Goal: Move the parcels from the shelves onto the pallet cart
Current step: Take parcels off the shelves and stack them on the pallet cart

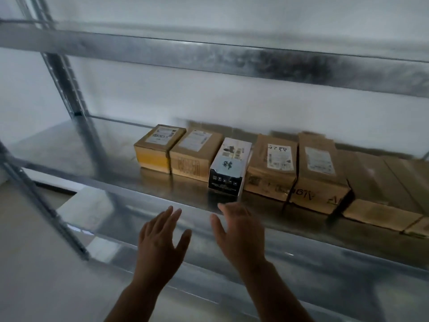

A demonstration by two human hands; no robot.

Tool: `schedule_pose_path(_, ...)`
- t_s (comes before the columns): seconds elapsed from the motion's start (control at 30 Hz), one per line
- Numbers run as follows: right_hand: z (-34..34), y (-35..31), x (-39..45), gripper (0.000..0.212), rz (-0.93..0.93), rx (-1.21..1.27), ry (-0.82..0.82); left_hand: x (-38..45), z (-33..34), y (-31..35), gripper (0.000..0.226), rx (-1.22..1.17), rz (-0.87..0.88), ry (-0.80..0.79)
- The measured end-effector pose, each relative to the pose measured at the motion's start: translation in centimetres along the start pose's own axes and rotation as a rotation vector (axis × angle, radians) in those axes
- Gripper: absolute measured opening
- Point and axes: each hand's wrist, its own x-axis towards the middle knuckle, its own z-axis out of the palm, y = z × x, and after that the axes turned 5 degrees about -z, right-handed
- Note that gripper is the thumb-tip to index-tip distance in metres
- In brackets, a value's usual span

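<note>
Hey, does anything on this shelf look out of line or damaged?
Yes. The black-and-white box juts forward of the brown row, and the tall brown parcel beside the right end looks split and creased at its front corners.

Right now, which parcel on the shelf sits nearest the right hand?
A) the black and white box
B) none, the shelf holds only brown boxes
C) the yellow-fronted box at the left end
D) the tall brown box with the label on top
A: the black and white box stands at the shelf edge, just above the open right hand; neither hand touches it yet.
</note>
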Motion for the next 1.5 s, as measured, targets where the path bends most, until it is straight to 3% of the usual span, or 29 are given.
schedule_pose_path(0.23, 4.5, -0.9, 9.2, 0.034, -0.033, 0.068, 0.009, 10.1, -1.1, -2.6, 0.054, 0.094, -0.033, 0.054)
schedule_pose_path(0.43, 8.3, -2.7, 13.9, 0.019, -0.033, 0.095, 0.049, 14.6, -1.6, -6.8, 0.053, 0.068, -0.012, 0.072)
schedule_pose_path(0.6, 11.6, -5.0, 16.9, 0.028, -0.034, 0.062, 0.002, 19.1, -2.3, -10.9, 0.054, 0.052, 0.007, 0.053)
schedule_pose_path(0.87, 15.8, -7.5, 21.3, 0.039, 0.208, -0.193, -0.188, 28.5, -4.4, -18.1, 0.058, -0.012, 0.120, -0.106)
schedule_pose_path(1.0, 17.2, -8.9, 23.1, 0.036, 0.406, -0.075, -0.016, 33.2, -4.0, -18.4, 0.054, -0.091, 0.075, -0.234)
schedule_pose_path(1.13, 18.4, -10.9, 24.0, 0.027, 0.509, -0.112, 0.012, 35.4, -3.5, -17.6, 0.037, -0.249, 0.045, -0.470)
schedule_pose_path(1.23, 19.7, -12.6, 24.7, 0.024, 0.543, -0.114, 0.041, 36.0, -4.1, -18.6, 0.030, -0.290, 0.013, -0.441)
schedule_pose_path(1.3, 20.7, -13.4, 25.0, 0.021, 0.544, -0.074, 0.022, 36.6, -4.8, -20.0, 0.031, -0.280, -0.019, -0.395)
schedule_pose_path(1.4, 21.7, -13.9, 25.2, 0.014, 0.619, 0.122, 0.020, 36.9, -5.8, -21.3, 0.039, -0.347, -0.040, -0.463)
schedule_pose_path(1.5, 21.4, -14.0, 25.8, 0.044, 0.770, 0.466, 0.025, 36.5, -6.4, -21.2, 0.049, -0.419, -0.062, -0.534)
